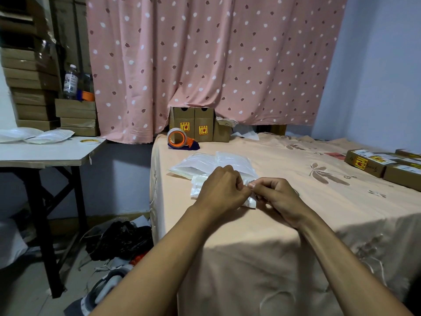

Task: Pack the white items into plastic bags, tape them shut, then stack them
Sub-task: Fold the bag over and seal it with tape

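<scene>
On the peach-covered table [284,224] both my hands meet over a white item in a clear plastic bag [197,190]. My left hand [222,189] lies curled on top of it and hides most of it. My right hand [276,197] pinches the bag's edge at its right end, thumb against fingers. Just behind my hands lie two packed bags, one at the left [193,165] and one at the right [234,161], partly overlapping. An orange tape dispenser [181,139] with a roll of tape stands at the table's far left corner.
Brown cartons [197,127] stand at the back under the pink curtain [216,65]. Flat labelled boxes [385,165] lie at the right edge. A white side table [45,153] on the left carries white packets [49,136] and a tape roll [90,141]. Dark bags [120,240] litter the floor.
</scene>
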